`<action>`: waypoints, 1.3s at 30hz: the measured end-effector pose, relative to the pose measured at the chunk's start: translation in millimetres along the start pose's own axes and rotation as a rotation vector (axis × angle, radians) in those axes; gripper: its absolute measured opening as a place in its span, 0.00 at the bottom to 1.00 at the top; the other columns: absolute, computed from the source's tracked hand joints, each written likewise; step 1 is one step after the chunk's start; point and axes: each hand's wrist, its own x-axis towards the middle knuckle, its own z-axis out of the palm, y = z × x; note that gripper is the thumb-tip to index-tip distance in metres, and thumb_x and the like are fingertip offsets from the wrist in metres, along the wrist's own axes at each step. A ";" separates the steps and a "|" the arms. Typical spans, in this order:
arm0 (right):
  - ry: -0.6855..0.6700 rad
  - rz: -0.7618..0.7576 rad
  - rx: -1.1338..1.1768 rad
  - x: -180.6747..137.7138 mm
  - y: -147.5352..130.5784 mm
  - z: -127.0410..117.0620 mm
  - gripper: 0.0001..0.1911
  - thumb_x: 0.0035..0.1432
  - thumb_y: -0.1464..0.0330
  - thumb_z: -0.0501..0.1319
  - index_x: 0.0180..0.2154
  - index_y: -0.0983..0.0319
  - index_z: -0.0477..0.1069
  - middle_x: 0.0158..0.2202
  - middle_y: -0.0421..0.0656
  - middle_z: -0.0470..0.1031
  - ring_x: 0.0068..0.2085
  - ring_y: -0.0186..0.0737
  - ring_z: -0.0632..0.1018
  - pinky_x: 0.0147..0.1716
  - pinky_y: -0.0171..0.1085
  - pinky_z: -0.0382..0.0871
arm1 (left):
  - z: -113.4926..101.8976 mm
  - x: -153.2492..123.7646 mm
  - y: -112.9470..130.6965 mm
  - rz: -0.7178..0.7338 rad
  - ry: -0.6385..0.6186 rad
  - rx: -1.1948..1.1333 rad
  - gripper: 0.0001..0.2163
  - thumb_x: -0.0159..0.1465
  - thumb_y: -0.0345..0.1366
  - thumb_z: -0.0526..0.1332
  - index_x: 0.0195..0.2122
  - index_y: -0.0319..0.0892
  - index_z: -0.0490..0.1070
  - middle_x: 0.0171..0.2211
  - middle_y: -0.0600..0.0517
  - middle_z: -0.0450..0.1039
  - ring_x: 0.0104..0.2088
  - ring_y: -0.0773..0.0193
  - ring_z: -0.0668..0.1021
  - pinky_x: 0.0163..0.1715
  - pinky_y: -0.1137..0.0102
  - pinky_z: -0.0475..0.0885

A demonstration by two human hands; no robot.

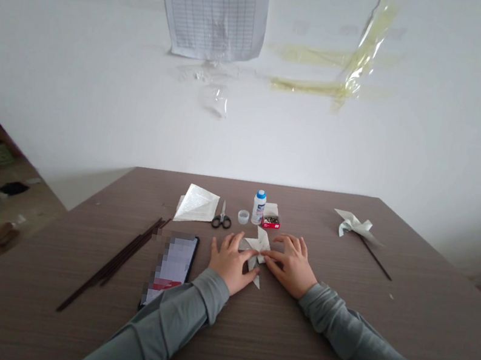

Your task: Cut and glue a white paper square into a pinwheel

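Observation:
A folded paper pinwheel point(262, 242) lies on the table between my two hands, its pointed blades sticking out above and below. My left hand point(231, 262) holds it from the left, index finger at its centre and thumb by the lower blade. From the right, my right hand point(291, 265) pinches the pinwheel near the middle with thumb and index finger, the other fingers raised. My fingers partly cover its centre. Just beyond stand a white glue bottle point(258, 209) with a blue cap and a small red box point(271, 222) of metal pins or tacks.
A small clear cup point(243, 217), scissors point(221, 218) and paper sheets point(197, 204) lie toward the back. On the left are a phone point(173, 267) and several dark thin sticks point(116, 262). A pinwheel on a stick point(356, 225) lies right, before the wall point(246, 144).

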 end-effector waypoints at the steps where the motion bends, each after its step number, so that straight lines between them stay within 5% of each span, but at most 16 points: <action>1: -0.004 0.002 0.000 -0.2 0.1 -0.1 0.15 0.85 0.59 0.72 0.60 0.40 0.98 0.70 0.51 0.89 0.78 0.71 0.80 0.85 0.90 0.61 | 0.6 -0.2 0.3 0.000 0.001 0.004 0.23 0.78 0.44 0.82 0.73 0.62 0.93 0.91 0.40 0.73 0.89 0.23 0.72 0.88 0.14 0.63; 22: 0.049 -0.029 -0.033 -1.6 -2.0 4.0 0.15 0.86 0.60 0.71 0.60 0.40 0.98 0.69 0.50 0.89 0.77 0.68 0.79 0.85 0.86 0.61 | -0.1 -2.9 -2.8 0.004 0.023 0.005 0.24 0.76 0.43 0.83 0.72 0.60 0.94 0.91 0.40 0.73 0.89 0.21 0.72 0.89 0.13 0.61; 39: -0.031 0.048 -0.012 0.3 -5.7 1.0 0.14 0.86 0.57 0.72 0.59 0.41 0.98 0.70 0.51 0.89 0.79 0.70 0.78 0.86 0.85 0.63 | 11.4 -4.0 -3.1 0.019 0.072 -0.007 0.23 0.74 0.42 0.83 0.70 0.60 0.94 0.89 0.42 0.75 0.87 0.25 0.75 0.89 0.16 0.64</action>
